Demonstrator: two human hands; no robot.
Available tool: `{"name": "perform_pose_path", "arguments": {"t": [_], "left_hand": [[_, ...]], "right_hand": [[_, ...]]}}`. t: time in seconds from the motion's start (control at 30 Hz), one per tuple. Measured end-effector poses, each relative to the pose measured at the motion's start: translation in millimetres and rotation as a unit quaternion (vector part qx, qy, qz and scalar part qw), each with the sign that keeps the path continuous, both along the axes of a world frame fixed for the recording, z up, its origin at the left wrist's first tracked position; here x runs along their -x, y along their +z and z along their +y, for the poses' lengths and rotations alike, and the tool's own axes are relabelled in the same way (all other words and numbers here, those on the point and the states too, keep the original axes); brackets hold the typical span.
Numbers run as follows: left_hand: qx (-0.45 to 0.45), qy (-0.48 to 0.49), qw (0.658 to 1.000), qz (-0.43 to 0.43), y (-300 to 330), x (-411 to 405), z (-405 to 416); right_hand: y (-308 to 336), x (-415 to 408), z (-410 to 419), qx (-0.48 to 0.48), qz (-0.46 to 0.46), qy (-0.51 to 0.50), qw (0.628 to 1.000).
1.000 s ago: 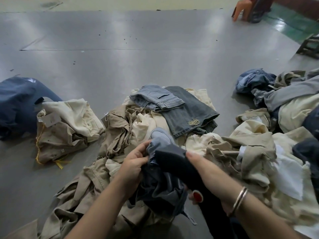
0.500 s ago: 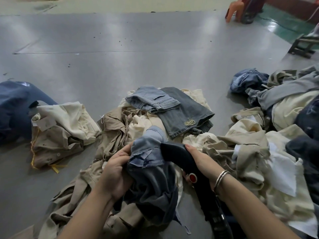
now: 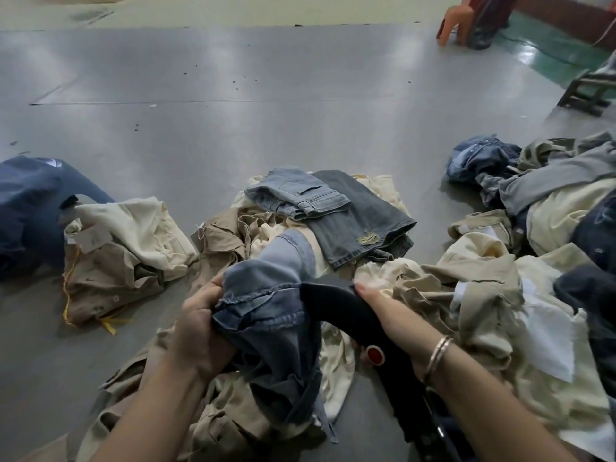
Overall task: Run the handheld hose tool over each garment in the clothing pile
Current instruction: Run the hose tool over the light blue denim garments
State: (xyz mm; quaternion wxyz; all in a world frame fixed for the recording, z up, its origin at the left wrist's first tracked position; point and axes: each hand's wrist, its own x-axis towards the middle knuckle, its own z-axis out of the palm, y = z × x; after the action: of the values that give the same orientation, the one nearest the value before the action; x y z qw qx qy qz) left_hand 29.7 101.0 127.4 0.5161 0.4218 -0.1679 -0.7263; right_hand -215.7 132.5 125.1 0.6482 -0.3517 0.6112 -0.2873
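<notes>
while hands [image 3: 300,325] grip, denim garment [image 3: 270,295] bunches.

Both bare forearms come in from the bottom edge and angle toward the middle. Left hand [image 3: 200,323] is curled tight, fingers bunched around a fold of faded blue denim garment [image 3: 270,315]. Right hand [image 3: 391,316], thin metal bangles [image 3: 436,356] on its wrist, wraps over the curved black handheld hose tool [image 3: 346,310].
</notes>
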Motion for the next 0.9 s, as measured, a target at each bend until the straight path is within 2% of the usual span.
{"name": "perform_pose_path", "arguments": {"t": [0.13, 0.17, 0.23, 0.3, 0.43, 0.53, 0.57, 0.63, 0.73, 0.8, 0.9], "left_hand": [[0.008, 0.015, 1.0, -0.01, 5.1, -8.6, 1.4], [0.003, 0.013, 1.0, -0.002, 6.6, -9.6, 1.3], [-0.008, 0.013, 1.0, 0.004, 6.0, -10.8, 0.5], [-0.007, 0.016, 1.0, 0.008, 5.0, -9.1, -0.2], [-0.009, 0.02, 1.0, 0.018, 9.7, -1.3, 0.7], [-0.021, 0.014, 1.0, 0.017, 10.9, 3.5, 2.1], [-0.019, 0.009, 1.0, 0.018, 11.4, 4.7, 2.4], [-0.013, 0.004, 1.0, 0.014, 13.1, 5.7, 4.2], [-0.003, -0.008, 1.0, 0.005, 11.6, 0.6, 5.4], [0.003, -0.015, 1.0, 0.001, 12.9, -1.4, 5.3], [0.018, -0.03, 0.999, 0.012, 19.4, 5.5, 7.8]], "right_hand": [[-7.3, 17.9, -9.6, 0.011, 0.069, -0.044, 0.997], [-5.3, 25.6, -12.0, 0.015, 0.06, -0.063, 0.996], [3.1, 33.6, -12.0, 0.005, -0.032, -0.109, 0.993], [5.5, 35.9, -5.9, 0.01, -0.07, -0.091, 0.993], [-4.1, 14.7, -0.9, 0.037, -0.004, 0.051, 0.998], [-13.3, 4.4, -12.3, 0.079, 0.083, 0.025, 0.993], [-16.4, 5.9, -15.2, 0.083, 0.084, 0.003, 0.993], [-21.3, 12.4, -20.5, 0.065, 0.037, -0.053, 0.996], [-24.3, 24.0, -27.2, 0.048, -0.087, -0.106, 0.989], [-22.2, 27.5, -26.5, 0.043, -0.189, -0.097, 0.976], [-18.1, 19.0, -15.0, 0.085, -0.293, -0.022, 0.952]]}}
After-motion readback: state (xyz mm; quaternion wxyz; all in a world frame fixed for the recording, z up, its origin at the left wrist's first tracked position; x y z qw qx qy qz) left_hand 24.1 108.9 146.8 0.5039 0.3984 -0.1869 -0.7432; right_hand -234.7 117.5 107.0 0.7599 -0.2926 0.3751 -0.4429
